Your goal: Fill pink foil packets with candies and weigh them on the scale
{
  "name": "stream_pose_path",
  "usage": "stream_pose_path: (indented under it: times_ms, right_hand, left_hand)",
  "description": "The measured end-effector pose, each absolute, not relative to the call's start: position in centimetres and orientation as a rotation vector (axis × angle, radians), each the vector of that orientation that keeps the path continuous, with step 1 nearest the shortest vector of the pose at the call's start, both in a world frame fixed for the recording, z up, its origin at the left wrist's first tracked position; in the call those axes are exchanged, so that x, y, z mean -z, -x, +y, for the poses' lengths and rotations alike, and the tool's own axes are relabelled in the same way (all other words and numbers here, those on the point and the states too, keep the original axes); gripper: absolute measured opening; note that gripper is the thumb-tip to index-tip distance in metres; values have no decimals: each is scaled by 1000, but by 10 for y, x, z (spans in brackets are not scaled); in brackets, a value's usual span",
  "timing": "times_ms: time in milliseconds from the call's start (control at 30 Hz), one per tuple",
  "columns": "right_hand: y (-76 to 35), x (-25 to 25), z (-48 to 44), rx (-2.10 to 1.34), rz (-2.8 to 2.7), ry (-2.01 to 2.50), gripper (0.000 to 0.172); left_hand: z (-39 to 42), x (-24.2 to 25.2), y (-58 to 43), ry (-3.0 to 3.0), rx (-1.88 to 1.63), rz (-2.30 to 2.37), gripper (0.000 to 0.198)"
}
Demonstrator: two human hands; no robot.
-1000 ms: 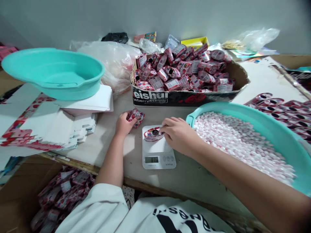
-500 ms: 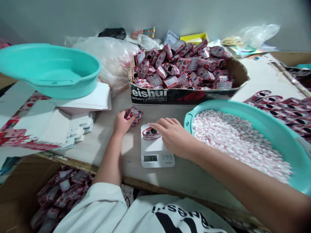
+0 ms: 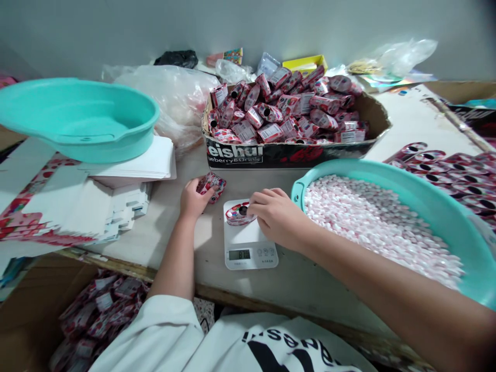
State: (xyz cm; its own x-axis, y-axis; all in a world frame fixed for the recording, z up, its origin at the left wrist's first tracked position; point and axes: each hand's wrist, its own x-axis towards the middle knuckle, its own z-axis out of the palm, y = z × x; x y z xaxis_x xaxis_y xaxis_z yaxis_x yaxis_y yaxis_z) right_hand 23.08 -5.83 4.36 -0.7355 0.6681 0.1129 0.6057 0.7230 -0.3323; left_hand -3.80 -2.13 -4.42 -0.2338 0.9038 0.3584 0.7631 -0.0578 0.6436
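Clock directions from the scale.

Scale (image 3: 250,237): white, on the table; lit display, appears to show 87.0.

Pack (image 3: 237,220): one, printed, glossy, lying on the scale's plate toward 11 o'clock, dark hole facing up. Judged light, thin-walled and fairly stiff, likely to dent if squeezed hard; the gloss may slip. Best grip: thumb and fingers across its long sides, clear of the hole; level carriage advised, since tipping could spill any contents.

Right hand (image 3: 282,219): at 2 o'clock, fingers drawn together, tips at the pack's 3 o'clock end beside the hole. Whether they pinch anything cannot be told; the knuckles hide it.

Left hand (image 3: 192,198): at 10 o'clock, thumb and fingers wrapped about a second pack (image 3: 215,185), similar print, held by its near end just above or on the table; which, cannot tell.

Sweets (image 3: 375,227): many, white to pink, smooth, heaped in a teal tub (image 3: 349,165) at 3 o'clock. Probably hard, slick and apt to roll; fingertip pinch suits.

Carton (image 3: 298,156): at 1 o'clock, black-fronted, heaped with like packs.
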Motion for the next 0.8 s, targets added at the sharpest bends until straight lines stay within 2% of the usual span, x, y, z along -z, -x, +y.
stream_pose_path:
  times_ms: [333,500,700,800]
  right_hand:
    - [-232,-39,-58,-434,-2657,980,33]
    - [-229,-41,-61,-365,-2698,858,49]
    - [-226,-40,-65,-215,-2855,783,57]
    - [-231,-42,-63,-196,-2859,820,54]
  left_hand:
    - [-21,44,37,-1800,-1161,2030,48]
    - [-22,41,35,-1787,-1135,2035,45]
    - [-21,44,34,-1737,-1140,2049,49]
    - [-21,45,34,-1714,-1153,2045,49]
